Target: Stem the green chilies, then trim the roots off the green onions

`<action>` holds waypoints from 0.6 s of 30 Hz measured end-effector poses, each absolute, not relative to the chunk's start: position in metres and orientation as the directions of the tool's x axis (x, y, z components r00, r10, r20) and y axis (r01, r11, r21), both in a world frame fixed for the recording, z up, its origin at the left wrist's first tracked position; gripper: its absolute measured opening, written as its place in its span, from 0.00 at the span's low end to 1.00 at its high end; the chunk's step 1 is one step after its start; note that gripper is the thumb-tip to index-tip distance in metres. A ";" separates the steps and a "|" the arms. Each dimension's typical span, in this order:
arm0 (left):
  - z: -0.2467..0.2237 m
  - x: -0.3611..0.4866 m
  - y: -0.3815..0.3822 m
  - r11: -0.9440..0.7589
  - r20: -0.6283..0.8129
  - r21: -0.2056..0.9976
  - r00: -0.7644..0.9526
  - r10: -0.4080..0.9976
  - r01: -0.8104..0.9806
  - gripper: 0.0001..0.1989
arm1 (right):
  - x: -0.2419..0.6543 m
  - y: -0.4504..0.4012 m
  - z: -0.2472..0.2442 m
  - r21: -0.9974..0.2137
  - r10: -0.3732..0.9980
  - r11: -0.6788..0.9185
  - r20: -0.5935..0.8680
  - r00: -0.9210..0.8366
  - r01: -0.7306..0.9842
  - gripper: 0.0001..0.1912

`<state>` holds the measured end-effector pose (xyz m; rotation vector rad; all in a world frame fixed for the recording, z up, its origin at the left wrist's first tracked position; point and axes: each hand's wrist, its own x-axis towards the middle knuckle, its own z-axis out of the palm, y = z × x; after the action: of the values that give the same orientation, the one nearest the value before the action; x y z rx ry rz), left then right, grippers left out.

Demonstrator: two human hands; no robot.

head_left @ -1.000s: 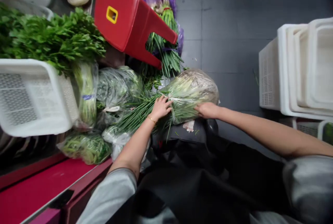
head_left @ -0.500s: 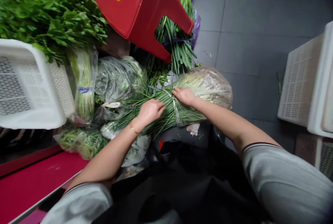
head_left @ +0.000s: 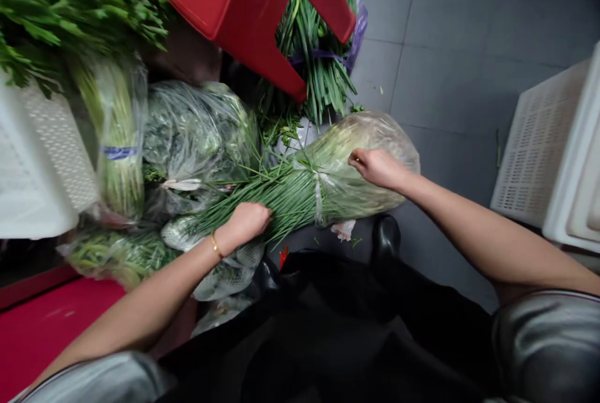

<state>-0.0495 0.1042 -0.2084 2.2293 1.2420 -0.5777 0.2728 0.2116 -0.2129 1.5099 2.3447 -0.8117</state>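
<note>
A long bundle of thin green stalks (head_left: 293,200) lies across the middle, its right part inside a clear plastic bag (head_left: 382,134) with a band of plastic round it. My left hand (head_left: 252,220) is closed over the stalks at the bundle's left part; what its fingers grip is hidden. Above the bagged part is my right hand (head_left: 377,167), its fingers pinched together; anything between them is too small to name. Bagged leafy greens (head_left: 197,134) lie to the left of the bundle.
A red stool (head_left: 262,22) stands at the top over long green leaves (head_left: 319,72). White baskets are at the left (head_left: 28,159) and right (head_left: 539,140). Leafy greens (head_left: 84,3) fill the upper left. A black boot (head_left: 387,237) is just below the bag.
My right hand has moved right, away from the plastic band, and its fingers have closed. My left hand has shifted left and down along the stalks. The view has shifted slightly.
</note>
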 end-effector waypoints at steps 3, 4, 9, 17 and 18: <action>-0.208 -0.024 0.101 -0.373 -0.493 0.379 0.526 0.693 0.847 0.17 | 0.286 0.222 -0.213 -0.466 0.825 0.184 -0.406 -0.394 0.866 0.16; -0.213 -0.009 0.108 -0.340 -0.437 0.408 0.508 0.742 0.847 0.17 | 0.286 0.221 -0.212 -0.483 0.857 0.167 -0.360 -0.369 0.860 0.16; -0.262 0.058 0.160 0.021 -0.451 0.339 0.143 0.881 0.941 0.18 | 0.255 0.194 -0.217 -0.441 0.797 0.377 -0.293 -0.528 0.814 0.17; -0.295 0.065 0.180 0.685 -0.738 0.560 -0.096 0.668 0.467 0.07 | 0.258 0.216 -0.280 -0.133 0.756 0.522 -0.386 -0.529 0.843 0.32; -0.291 0.062 0.178 0.756 -0.790 0.569 -0.042 0.612 0.324 0.09 | 0.268 0.223 -0.280 -0.117 0.769 0.504 -0.389 -0.507 0.856 0.28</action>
<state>0.0621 0.1782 -0.2914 0.7591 1.6448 0.2731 0.2684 0.2231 -0.2800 1.3691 2.4637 -0.4290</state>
